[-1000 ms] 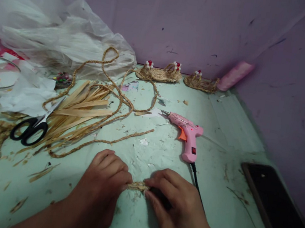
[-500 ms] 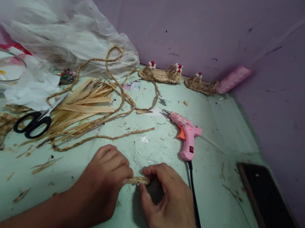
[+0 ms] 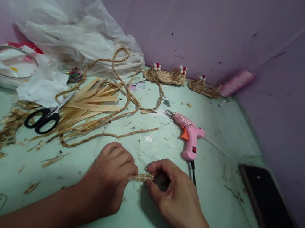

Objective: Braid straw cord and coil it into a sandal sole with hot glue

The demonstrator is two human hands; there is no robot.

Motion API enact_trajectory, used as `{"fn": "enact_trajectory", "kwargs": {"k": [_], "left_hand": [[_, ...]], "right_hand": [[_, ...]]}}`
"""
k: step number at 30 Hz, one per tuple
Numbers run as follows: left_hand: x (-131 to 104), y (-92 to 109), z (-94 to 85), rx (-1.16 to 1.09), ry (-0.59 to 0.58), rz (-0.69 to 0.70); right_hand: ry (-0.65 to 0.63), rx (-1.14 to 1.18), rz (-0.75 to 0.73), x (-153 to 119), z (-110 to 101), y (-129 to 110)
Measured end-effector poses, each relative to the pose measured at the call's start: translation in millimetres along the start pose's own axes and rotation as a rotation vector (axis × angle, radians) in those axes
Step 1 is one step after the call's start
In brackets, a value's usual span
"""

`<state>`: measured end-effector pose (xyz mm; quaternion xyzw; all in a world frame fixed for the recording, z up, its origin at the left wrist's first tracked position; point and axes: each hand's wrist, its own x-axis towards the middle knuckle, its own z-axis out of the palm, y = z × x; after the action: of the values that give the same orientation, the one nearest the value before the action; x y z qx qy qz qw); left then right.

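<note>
A small braided straw piece (image 3: pixel 142 177) is held between my two hands near the front middle of the table. My left hand (image 3: pixel 111 179) is closed around its left end, which the fingers hide. The thumb and fingertips of my right hand (image 3: pixel 173 190) pinch its right end. Beyond my hands a loose braided cord (image 3: pixel 111 135) curls across the table. A pink glue gun (image 3: pixel 192 135) lies on its side past my right hand, its nozzle pointing to the back left.
Black-handled scissors (image 3: pixel 48 117) lie by flat straw strips (image 3: pixel 96 103) at the left. Behind are a plastic bag (image 3: pixel 77 21), a glass bowl (image 3: pixel 9 68) and small woven slippers (image 3: pixel 165 77) with beads. At the right are a phone (image 3: pixel 270 213) and a pink roll (image 3: pixel 237 83).
My right thumb and fingers have closed onto the right end of the braided piece. The whole view has shifted a little, so the things on the table appear slightly further right.
</note>
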<state>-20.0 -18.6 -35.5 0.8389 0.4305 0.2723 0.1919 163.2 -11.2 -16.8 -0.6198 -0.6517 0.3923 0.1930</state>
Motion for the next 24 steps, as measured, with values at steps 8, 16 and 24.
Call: {"fn": "enact_trajectory", "kwargs": {"k": [8,16,24], "left_hand": [[0.5,-3.0,0.0,0.01,0.021,0.013],[0.7,2.0,-3.8,0.019,0.035,-0.047],[1.7,-1.2,-13.6,-0.286,0.189,-0.251]], "right_hand": [[0.291,0.522,-0.161,-0.5,-33.6,26.2],[0.239,-0.012,-0.564,-9.2,-0.4,15.5],[0.259,-0.199,-0.569,-11.4,6.2,8.5]]}}
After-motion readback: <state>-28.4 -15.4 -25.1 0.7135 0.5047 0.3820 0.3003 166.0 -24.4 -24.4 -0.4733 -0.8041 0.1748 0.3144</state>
